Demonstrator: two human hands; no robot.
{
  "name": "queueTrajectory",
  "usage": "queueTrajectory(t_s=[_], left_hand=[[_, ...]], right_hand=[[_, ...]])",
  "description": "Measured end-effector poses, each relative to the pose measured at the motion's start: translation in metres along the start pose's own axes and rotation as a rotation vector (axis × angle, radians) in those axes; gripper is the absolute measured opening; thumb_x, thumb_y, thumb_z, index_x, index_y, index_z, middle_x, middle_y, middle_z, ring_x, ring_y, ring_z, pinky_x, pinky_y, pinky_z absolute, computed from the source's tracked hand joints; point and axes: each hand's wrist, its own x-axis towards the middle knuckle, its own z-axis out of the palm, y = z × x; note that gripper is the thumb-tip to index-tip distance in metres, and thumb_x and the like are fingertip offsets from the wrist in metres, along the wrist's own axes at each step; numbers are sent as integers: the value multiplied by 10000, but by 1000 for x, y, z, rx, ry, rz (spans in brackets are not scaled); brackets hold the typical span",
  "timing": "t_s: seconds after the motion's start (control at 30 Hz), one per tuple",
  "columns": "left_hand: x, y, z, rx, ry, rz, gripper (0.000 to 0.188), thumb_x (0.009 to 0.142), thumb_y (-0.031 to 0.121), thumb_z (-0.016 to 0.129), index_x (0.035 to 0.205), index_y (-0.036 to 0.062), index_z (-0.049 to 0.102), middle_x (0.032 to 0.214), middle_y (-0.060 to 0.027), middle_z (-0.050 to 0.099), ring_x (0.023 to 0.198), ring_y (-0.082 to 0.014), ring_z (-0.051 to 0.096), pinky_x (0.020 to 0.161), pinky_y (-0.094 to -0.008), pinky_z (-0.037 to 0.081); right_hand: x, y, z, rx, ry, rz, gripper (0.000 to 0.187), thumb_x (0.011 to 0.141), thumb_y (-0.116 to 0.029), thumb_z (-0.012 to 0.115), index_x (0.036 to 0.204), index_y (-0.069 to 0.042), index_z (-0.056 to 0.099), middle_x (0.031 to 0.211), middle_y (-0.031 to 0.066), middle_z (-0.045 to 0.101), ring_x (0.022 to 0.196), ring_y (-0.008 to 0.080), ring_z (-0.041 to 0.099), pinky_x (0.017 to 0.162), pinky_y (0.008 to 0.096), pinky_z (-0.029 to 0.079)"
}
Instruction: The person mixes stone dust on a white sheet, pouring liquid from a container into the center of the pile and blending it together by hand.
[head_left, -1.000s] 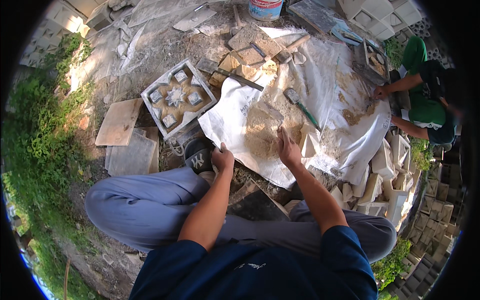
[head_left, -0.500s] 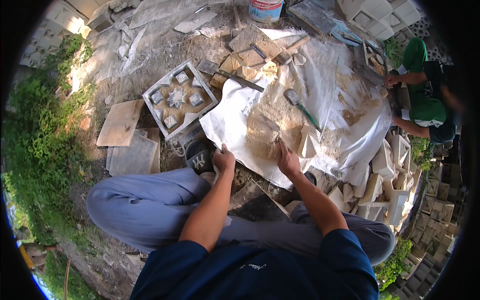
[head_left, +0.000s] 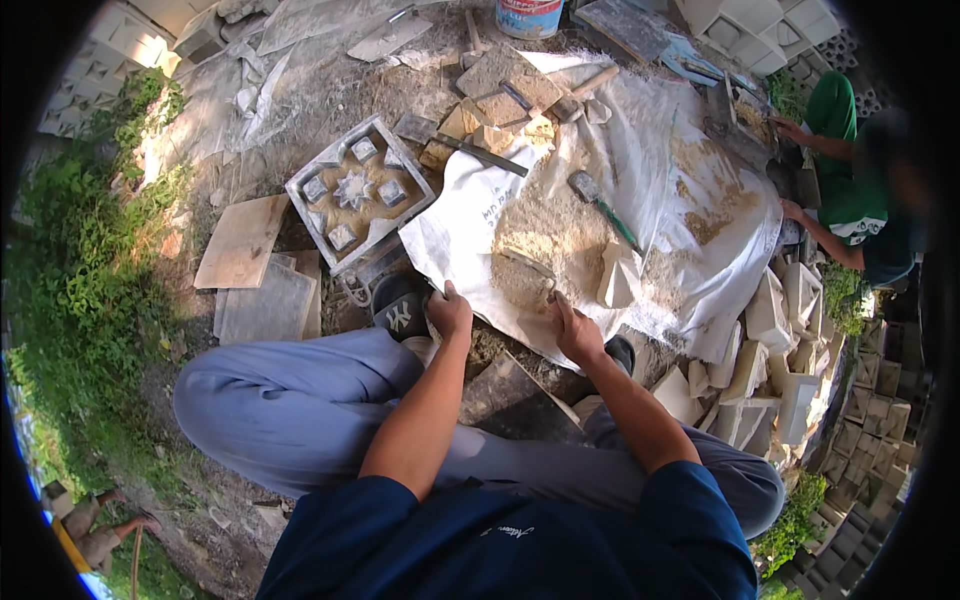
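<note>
My left hand [head_left: 450,311] is closed on the near left edge of a white woven sack sheet [head_left: 459,205] spread on the ground. My right hand [head_left: 577,331] grips a trowel [head_left: 527,262], its thin blade lying against the pile of pale, sandy powder [head_left: 520,285] on the sheet. Just right of the blade rests an angular cream block [head_left: 620,276]. Beyond it lies a hammer with a green handle [head_left: 607,215]. A grey square mould [head_left: 380,236] with a star and several raised blocks inside, partly filled with powder, stands to the left.
Flat tiles [head_left: 240,245] lie left of the mould. Stone slabs [head_left: 510,85], a metal bar [head_left: 485,155] and a wooden-handled hammer [head_left: 590,85] sit farther back, near a bucket [head_left: 530,18]. Cast blocks [head_left: 765,320] are piled right. A co-worker in green trousers [head_left: 835,120] works at the far right.
The trowel blade has swung left and lies flatter across the powder. My left hand keeps its hold on the sheet. The co-worker's hands have shifted, and a person's limbs show at lower left.
</note>
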Motion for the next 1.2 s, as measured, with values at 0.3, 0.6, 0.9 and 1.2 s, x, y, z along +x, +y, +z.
queueTrajectory(t_s=[0.3,0.6,0.9,1.2], left_hand=[[0,3,-1,22,-10,0,435,1017,284,573,862,-117,636,676,-207,656,513,-300,651,453,-403,516],[-7,18,-8,9,-29,-90,406,978,264,601,824,-107,658,771,-292,664,738,-473,637,691,-525,459],[-1,3,-6,28,-3,-16,418,993,272,594,817,-103,644,712,-253,643,638,-398,636,582,-470,481],[-3,6,-5,3,-2,-19,427,994,282,590,829,-108,652,734,-253,655,652,-397,641,595,-467,493]], right_hand=[[-19,4,9,62,-18,-62,475,1007,-266,526,1460,-167,426,1021,166,716,785,424,675,682,553,551],[-32,21,-17,-51,-135,-52,407,1001,-267,543,1365,-97,477,1027,115,727,873,388,693,685,510,571],[-31,10,-22,37,-27,-127,275,1017,-308,517,1241,-159,574,944,132,694,788,402,684,640,527,555],[-6,7,-14,-21,-64,5,311,1007,-386,519,1077,-92,586,873,215,692,772,453,672,655,548,543]])
